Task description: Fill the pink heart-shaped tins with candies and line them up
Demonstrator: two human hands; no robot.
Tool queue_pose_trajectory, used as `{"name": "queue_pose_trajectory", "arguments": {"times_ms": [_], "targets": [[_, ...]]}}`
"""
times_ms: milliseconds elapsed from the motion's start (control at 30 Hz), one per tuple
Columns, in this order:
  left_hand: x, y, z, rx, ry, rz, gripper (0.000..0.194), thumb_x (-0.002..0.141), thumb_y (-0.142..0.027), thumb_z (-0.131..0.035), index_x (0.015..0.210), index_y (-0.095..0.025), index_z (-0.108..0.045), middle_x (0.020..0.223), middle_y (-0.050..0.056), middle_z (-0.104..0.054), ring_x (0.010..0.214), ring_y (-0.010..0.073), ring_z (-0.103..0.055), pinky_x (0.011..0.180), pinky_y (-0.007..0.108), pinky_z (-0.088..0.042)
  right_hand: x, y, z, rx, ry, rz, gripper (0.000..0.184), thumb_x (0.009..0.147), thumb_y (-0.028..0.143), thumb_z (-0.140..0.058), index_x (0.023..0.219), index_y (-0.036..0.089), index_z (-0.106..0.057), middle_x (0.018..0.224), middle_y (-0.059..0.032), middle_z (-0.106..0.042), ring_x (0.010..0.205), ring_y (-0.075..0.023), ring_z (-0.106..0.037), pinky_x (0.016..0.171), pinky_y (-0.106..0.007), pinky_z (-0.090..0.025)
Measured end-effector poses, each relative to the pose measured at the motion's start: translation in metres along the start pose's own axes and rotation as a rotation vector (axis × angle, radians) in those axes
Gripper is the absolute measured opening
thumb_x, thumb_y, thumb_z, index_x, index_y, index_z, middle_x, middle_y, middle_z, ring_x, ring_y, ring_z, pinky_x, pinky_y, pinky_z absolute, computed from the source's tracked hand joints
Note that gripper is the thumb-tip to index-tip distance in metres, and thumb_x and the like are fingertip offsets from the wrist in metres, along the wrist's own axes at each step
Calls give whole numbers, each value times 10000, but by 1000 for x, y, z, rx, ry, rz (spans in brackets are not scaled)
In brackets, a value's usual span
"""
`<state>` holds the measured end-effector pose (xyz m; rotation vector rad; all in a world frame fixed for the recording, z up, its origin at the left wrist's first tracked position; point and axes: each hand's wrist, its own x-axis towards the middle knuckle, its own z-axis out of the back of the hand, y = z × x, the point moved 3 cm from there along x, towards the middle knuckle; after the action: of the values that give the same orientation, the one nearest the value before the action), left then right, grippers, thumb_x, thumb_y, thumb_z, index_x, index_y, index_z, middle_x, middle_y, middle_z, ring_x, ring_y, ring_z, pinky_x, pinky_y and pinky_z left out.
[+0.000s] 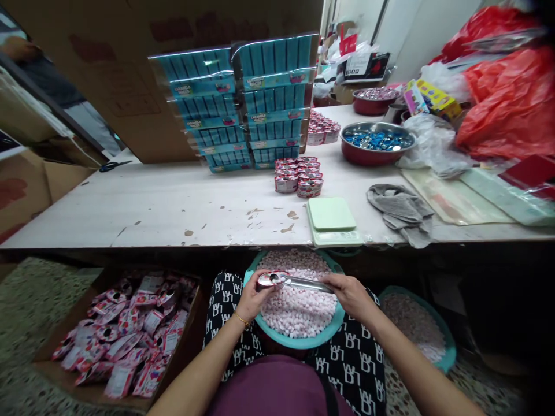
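A teal basin (pixel 299 341) full of small pale pink candies (pixel 295 315) rests on my lap. Above it my left hand (pixel 255 296) is closed around a small red-and-white oval tin (pixel 267 279) with a round dark opening on top. My right hand (pixel 350 293) grips the handle end of a long metal scoop (pixel 310 284). The scoop's tip meets the tin's opening, and a few white candies show there.
On the white table (pixel 208 208) are a pale green scale (pixel 332 216), grouped oval tins (pixel 299 176), a grey cloth (pixel 401 211), a bowl of blue lids (pixel 378 141) and blue display packs (pixel 243 104). A cardboard box of tins (pixel 125 335) stands left; another basin (pixel 418 323) right.
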<state>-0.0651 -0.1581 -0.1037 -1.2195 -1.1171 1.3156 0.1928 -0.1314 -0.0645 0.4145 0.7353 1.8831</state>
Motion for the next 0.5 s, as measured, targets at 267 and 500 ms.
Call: {"name": "queue_pose_trajectory", "arguments": {"times_ms": [267,500], "targets": [[14,-36,3,-231,-65,50,426,645,-262,-650,1033,-196,-488,1051,51,-586,974,188,-542,901,338,-386,-19,-25,-25,-145,-19,-41,297,768,127,-373,898,220,-623,850,-39,-637,832,-153,-555,736,-248,-391],[88,-87,-53,-346,84,5,471,621,-321,-672,1038,-214,-480,1062,51,-589,983,202,-537,878,346,-399,-21,-35,-48,-170,75,-74,296,803,132,-342,912,240,-596,810,-21,-595,832,-155,-528,723,-244,-357]]}}
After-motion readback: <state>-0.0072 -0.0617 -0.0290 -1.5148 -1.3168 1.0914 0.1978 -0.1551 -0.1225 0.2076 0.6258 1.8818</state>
